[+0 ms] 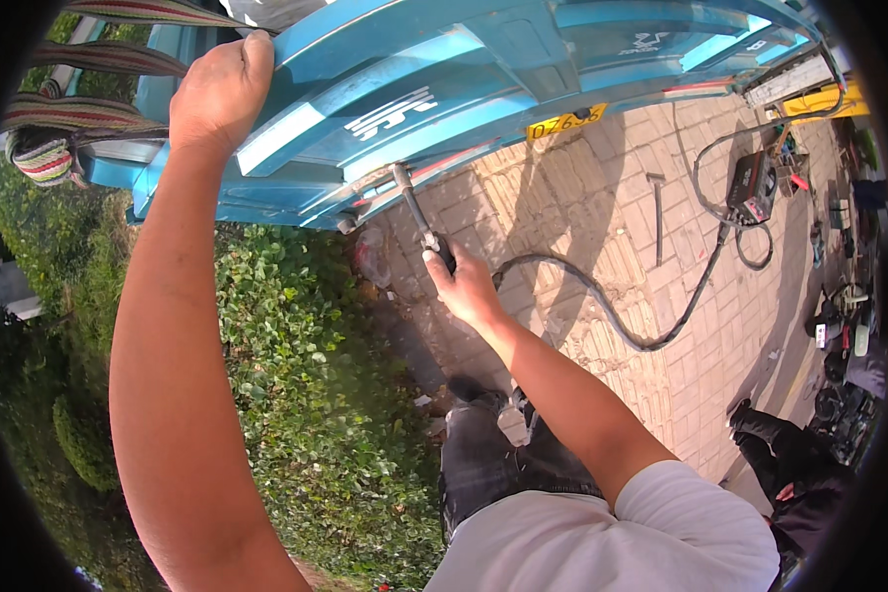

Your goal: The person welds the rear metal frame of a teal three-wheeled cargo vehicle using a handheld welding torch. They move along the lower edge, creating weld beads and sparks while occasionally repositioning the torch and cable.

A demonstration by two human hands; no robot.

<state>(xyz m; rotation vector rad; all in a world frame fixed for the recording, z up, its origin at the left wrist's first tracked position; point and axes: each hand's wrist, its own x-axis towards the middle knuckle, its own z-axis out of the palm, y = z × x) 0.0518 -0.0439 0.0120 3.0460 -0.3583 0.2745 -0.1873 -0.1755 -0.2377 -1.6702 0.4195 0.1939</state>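
Note:
My left hand (224, 91) is wrapped over the top rim of a blue metal vehicle panel (316, 74), probably a cargo bed's tailgate. Its fingertips disappear behind the rim. Lower down, my right hand (467, 284) is closed round the handle of a welding torch (416, 209). The torch's nozzle end points up at the panel's lower edge, beside a red and white reflective strip (434, 170); whether they touch, I cannot tell. From the handle a black cable (602, 296) loops over the paving. Striped straps (118, 59) hang by my left hand.
A hammer (658, 222) lies on the brick paving (582, 365). The cable runs toward a black and orange machine (753, 185) at the right. Green bushes (306, 395) grow close on the left. A person in dark clothes (799, 469) is at the lower right, near scattered tools (844, 316).

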